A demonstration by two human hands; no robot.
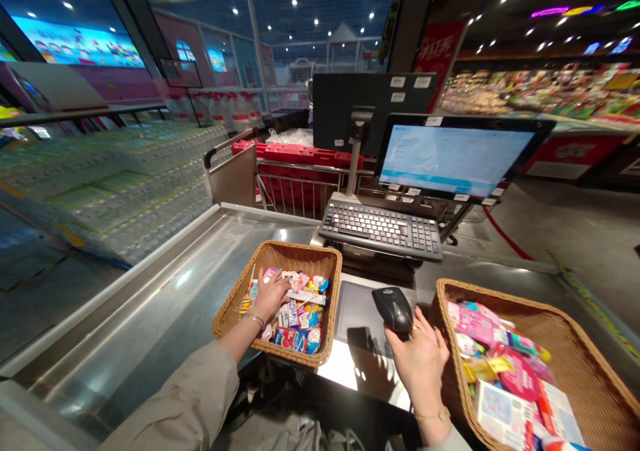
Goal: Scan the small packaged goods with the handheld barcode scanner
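My left hand (270, 296) reaches into the left wicker basket (295, 254) and rests on several small colourful packets (300, 321), fingers curled down among them; what it grips is hidden. My right hand (420, 361) is wrapped round the handle of a black barcode scanner (394, 308), held over the dark scan plate (357, 314) between the two baskets. A second wicker basket (575, 351) at my right holds pink and white packets (500, 364).
A black keyboard (381, 228) and a lit touchscreen (455, 159) stand behind the baskets, with a second monitor's back (370, 101). The steel checkout counter (165, 304) runs to the left. Red baskets (300, 154) and a railing lie beyond; store shelves at far right.
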